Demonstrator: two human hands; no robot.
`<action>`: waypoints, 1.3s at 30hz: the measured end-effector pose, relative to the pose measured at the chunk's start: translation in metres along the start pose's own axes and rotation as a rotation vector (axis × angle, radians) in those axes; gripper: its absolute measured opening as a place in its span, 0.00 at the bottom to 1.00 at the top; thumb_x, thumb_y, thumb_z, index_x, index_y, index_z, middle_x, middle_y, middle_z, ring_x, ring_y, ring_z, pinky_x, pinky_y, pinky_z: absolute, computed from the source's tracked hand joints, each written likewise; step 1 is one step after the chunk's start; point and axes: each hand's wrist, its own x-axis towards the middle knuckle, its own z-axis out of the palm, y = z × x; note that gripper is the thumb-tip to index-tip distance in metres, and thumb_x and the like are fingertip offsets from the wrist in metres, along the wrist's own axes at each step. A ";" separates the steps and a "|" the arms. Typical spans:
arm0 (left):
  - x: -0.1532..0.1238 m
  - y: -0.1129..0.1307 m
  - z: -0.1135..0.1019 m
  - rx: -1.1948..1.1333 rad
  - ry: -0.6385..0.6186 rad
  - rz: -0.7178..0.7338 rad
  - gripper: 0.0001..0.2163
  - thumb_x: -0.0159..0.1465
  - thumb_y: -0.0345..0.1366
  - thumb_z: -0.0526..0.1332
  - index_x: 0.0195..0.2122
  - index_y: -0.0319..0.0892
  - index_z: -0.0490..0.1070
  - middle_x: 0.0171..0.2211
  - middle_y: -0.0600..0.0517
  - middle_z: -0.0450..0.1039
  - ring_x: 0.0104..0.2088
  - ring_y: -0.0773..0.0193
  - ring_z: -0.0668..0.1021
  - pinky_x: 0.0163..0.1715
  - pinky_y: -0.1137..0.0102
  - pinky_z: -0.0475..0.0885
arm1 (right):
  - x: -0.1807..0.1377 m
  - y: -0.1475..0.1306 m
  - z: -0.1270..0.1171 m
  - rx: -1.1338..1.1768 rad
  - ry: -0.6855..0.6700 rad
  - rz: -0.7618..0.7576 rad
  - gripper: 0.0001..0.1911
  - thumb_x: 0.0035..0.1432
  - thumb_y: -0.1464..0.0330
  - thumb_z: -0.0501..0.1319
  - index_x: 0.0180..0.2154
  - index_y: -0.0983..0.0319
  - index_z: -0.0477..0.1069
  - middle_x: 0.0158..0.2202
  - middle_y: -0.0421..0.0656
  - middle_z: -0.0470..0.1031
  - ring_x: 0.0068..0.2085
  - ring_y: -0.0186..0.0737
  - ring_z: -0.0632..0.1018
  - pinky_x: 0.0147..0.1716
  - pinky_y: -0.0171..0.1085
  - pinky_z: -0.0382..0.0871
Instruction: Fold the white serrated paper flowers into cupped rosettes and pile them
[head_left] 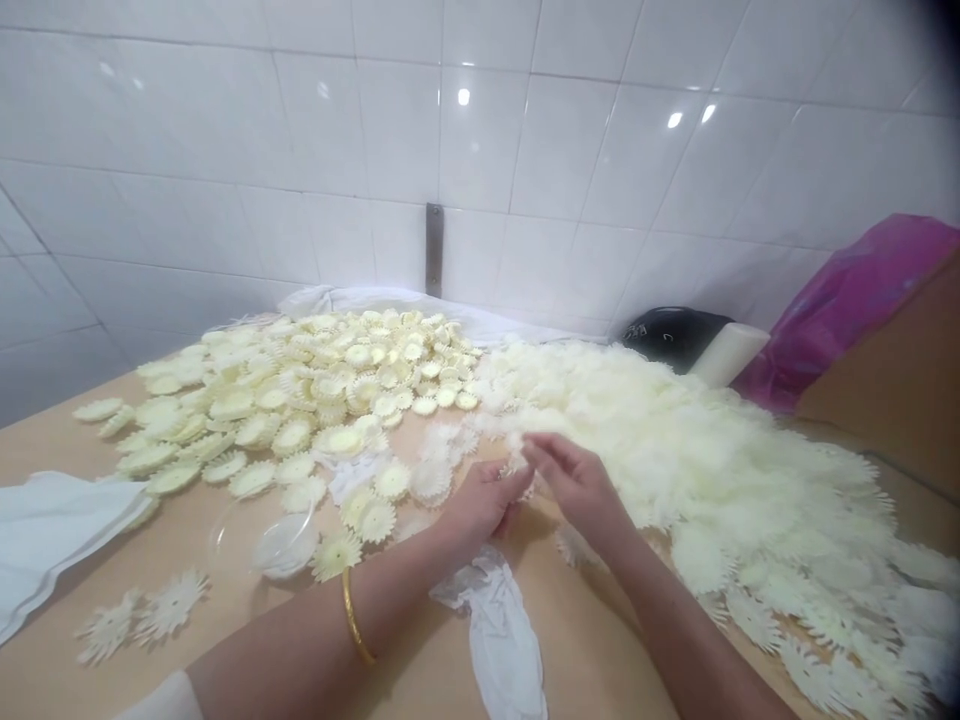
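In the middle of the head view, my left hand (480, 508) is closed, with a gold bangle (356, 615) on its wrist. Between its fingers shows a bit of a pale toothed disc (517, 462), mostly hidden. Close beside it, my right hand (581, 488) makes a pinch at the disc's upper edge; what lies between its fingertips is too small to make out. A large heap of thin, whitish toothed discs (675, 450) spreads to the right of my hands. Thicker yellowish flower-like discs (330, 385) are piled at the back left.
A crumpled white cloth (502, 630) lies under my left wrist. Near the left forearm stands a small clear tub (285, 545). Two loose toothed discs (171, 605) and a white sheet (60, 530) lie at left. Behind the heap are a black object (667, 335) and a magenta bag (847, 300).
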 end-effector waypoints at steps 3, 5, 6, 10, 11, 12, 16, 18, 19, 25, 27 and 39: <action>-0.002 0.001 0.001 0.015 0.015 0.026 0.20 0.51 0.53 0.56 0.19 0.41 0.56 0.09 0.61 0.51 0.11 0.76 0.54 0.11 0.76 0.47 | -0.004 0.005 0.004 0.163 -0.111 0.073 0.14 0.53 0.60 0.55 0.34 0.64 0.71 0.31 0.44 0.73 0.34 0.40 0.73 0.35 0.37 0.66; -0.002 0.002 0.001 0.029 0.030 0.027 0.20 0.51 0.53 0.56 0.18 0.42 0.55 0.10 0.61 0.49 0.11 0.76 0.53 0.11 0.76 0.48 | -0.006 0.007 0.004 0.200 -0.144 0.064 0.13 0.52 0.61 0.56 0.31 0.64 0.71 0.29 0.43 0.72 0.32 0.39 0.72 0.35 0.37 0.65; -0.002 0.002 0.002 0.036 0.036 0.018 0.20 0.52 0.54 0.55 0.18 0.42 0.55 0.09 0.61 0.49 0.11 0.75 0.53 0.11 0.75 0.48 | -0.006 0.007 0.004 0.203 -0.145 0.053 0.12 0.53 0.61 0.56 0.29 0.64 0.70 0.27 0.42 0.71 0.32 0.38 0.72 0.34 0.37 0.65; -0.004 0.005 0.005 -0.008 0.042 -0.024 0.22 0.53 0.57 0.50 0.18 0.43 0.51 0.09 0.61 0.47 0.11 0.74 0.53 0.12 0.74 0.48 | -0.007 0.007 0.003 0.106 -0.063 0.012 0.14 0.54 0.61 0.53 0.22 0.63 0.63 0.20 0.38 0.64 0.26 0.33 0.67 0.27 0.33 0.61; -0.005 0.005 0.006 -0.025 0.035 -0.024 0.22 0.53 0.58 0.49 0.18 0.43 0.50 0.10 0.61 0.47 0.11 0.74 0.53 0.12 0.74 0.48 | -0.006 0.008 0.002 0.063 -0.024 0.008 0.15 0.55 0.61 0.52 0.21 0.62 0.61 0.19 0.37 0.63 0.24 0.33 0.65 0.26 0.32 0.60; -0.006 0.005 0.006 -0.036 0.028 -0.021 0.22 0.53 0.58 0.49 0.18 0.43 0.50 0.10 0.61 0.47 0.11 0.74 0.53 0.12 0.74 0.48 | -0.006 0.010 0.001 0.016 0.032 0.012 0.16 0.55 0.61 0.52 0.20 0.62 0.59 0.19 0.37 0.62 0.23 0.32 0.64 0.24 0.32 0.59; -0.006 0.004 0.003 -0.023 0.038 -0.010 0.23 0.53 0.58 0.49 0.17 0.43 0.49 0.10 0.60 0.49 0.11 0.74 0.55 0.14 0.74 0.47 | 0.000 0.027 -0.009 -0.256 0.316 0.077 0.17 0.56 0.60 0.49 0.19 0.61 0.57 0.17 0.36 0.60 0.21 0.33 0.62 0.21 0.32 0.56; -0.006 0.004 0.002 -0.051 0.051 -0.022 0.22 0.53 0.58 0.49 0.19 0.42 0.51 0.11 0.60 0.53 0.12 0.74 0.59 0.15 0.75 0.50 | 0.003 0.037 -0.017 -0.405 0.398 0.073 0.13 0.55 0.61 0.51 0.23 0.61 0.61 0.21 0.39 0.65 0.24 0.36 0.66 0.25 0.34 0.58; -0.006 0.005 0.001 -0.081 0.049 -0.035 0.21 0.53 0.57 0.50 0.21 0.42 0.53 0.12 0.59 0.55 0.13 0.73 0.61 0.15 0.75 0.52 | 0.005 0.041 -0.020 -0.462 0.430 0.053 0.11 0.54 0.62 0.52 0.27 0.62 0.64 0.25 0.42 0.68 0.28 0.38 0.68 0.28 0.36 0.60; -0.006 0.007 0.004 -0.221 -0.041 -0.077 0.15 0.51 0.47 0.60 0.26 0.41 0.59 0.19 0.56 0.64 0.18 0.70 0.69 0.18 0.75 0.61 | 0.004 0.043 -0.026 -0.528 0.583 -0.110 0.10 0.54 0.65 0.52 0.34 0.64 0.67 0.34 0.48 0.70 0.37 0.44 0.70 0.37 0.42 0.61; -0.006 0.005 0.005 -0.199 -0.047 -0.046 0.13 0.51 0.44 0.60 0.24 0.40 0.60 0.17 0.56 0.63 0.16 0.71 0.68 0.17 0.75 0.61 | 0.002 0.039 -0.023 -0.497 0.545 -0.135 0.09 0.55 0.65 0.51 0.31 0.63 0.67 0.31 0.46 0.71 0.35 0.43 0.70 0.36 0.41 0.62; -0.007 0.003 0.004 -0.042 0.012 0.007 0.21 0.51 0.53 0.56 0.15 0.41 0.53 0.09 0.61 0.48 0.10 0.75 0.55 0.12 0.75 0.48 | -0.009 0.015 -0.009 -0.228 0.179 -0.206 0.11 0.58 0.65 0.50 0.29 0.61 0.67 0.29 0.44 0.70 0.34 0.40 0.70 0.35 0.38 0.63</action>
